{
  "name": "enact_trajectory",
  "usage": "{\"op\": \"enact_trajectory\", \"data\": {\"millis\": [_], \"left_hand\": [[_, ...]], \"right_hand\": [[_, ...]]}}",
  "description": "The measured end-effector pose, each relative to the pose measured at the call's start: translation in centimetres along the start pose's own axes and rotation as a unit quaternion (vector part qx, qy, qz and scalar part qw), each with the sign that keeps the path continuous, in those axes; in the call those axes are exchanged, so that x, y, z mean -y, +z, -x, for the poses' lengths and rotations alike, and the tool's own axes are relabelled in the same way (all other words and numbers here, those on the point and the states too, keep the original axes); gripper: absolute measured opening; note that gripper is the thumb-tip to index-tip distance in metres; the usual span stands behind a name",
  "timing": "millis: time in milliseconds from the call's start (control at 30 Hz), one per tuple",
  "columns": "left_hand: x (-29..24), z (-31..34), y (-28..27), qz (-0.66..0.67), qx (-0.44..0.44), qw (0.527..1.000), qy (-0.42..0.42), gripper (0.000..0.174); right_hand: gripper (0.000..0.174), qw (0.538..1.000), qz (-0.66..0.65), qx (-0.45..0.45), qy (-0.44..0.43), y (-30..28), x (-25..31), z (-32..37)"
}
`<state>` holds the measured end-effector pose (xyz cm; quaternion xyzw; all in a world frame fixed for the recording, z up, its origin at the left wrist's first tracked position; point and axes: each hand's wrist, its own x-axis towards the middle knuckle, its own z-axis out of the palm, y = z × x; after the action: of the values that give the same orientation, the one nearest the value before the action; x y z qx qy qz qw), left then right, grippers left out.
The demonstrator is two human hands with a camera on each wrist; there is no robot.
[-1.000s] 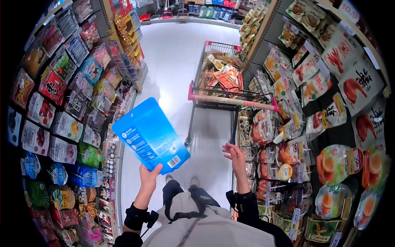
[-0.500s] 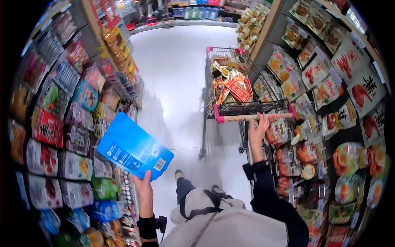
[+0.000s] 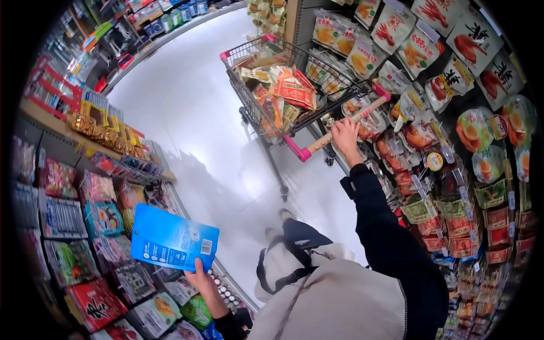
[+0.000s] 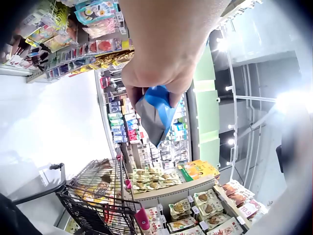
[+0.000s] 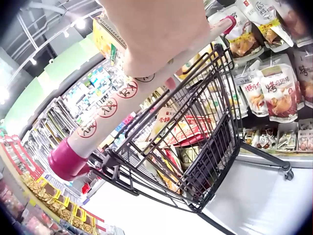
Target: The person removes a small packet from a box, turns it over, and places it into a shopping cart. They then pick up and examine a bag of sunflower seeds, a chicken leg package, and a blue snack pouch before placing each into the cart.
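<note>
My left hand (image 3: 203,283) grips the lower edge of a blue snack pouch (image 3: 170,237), its printed back and barcode facing up in the head view. From the left wrist camera only the end of the pouch (image 4: 157,115) shows below the hand (image 4: 159,68). Ahead on the right, my right hand (image 3: 345,136) holds the handle (image 3: 323,141) of a shopping cart. The right wrist view has that hand (image 5: 156,44) curled over the white handle (image 5: 110,105), which ends in pink caps. Inside the wire cart (image 3: 243,85) lie several snack packets (image 3: 292,90), one of them red.
Shelves of hanging food packs line the aisle, with roast-meat pouches (image 3: 416,48) on the right and a red packet (image 3: 96,306) on the left. White floor (image 3: 187,119) runs between them. Cart wheels (image 3: 284,195) stand ahead of my feet.
My right hand has moved from beside the cart onto its handle and now grips it. The left hand keeps hold of the blue pouch, now lower and further left. The view has turned right.
</note>
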<state>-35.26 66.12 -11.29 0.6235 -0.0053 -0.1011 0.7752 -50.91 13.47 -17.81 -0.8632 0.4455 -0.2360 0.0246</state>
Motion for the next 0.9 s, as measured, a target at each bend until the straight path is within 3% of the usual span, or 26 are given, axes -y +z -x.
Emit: {"op": "enact_trajectory", "data": {"millis": [167,433,567,767,900], "left_hand": [[0.8,-6.3,3.0,0.001,0.067,0.998,0.001,0.043],[0.1,-15.8,15.0,-0.001,0.156,0.988,-0.018,0.039],[-0.4,-20.1,19.3,-0.02,0.195,0.98,-0.032,0.037],[-0.3,-25.6,26.8,-0.06,0.268,0.96,-0.053,0.035],[0.6,-28.2,31.6,-0.061,0.32,0.939,-0.107,0.036]], "right_hand": [[0.018,0.994,-0.077,-0.053,-0.056,0.8,-1.3,-0.1],[0.025,0.976,-0.16,-0.144,-0.034,2.5,-1.3,-0.5],[0.023,0.972,-0.177,-0.152,-0.025,2.3,-1.1,-0.7],[0.019,0.984,-0.153,-0.093,0.0,0.8,-0.9,-0.7],[0.012,0.986,-0.146,-0.074,0.012,-0.4,-0.3,-0.5]]}}
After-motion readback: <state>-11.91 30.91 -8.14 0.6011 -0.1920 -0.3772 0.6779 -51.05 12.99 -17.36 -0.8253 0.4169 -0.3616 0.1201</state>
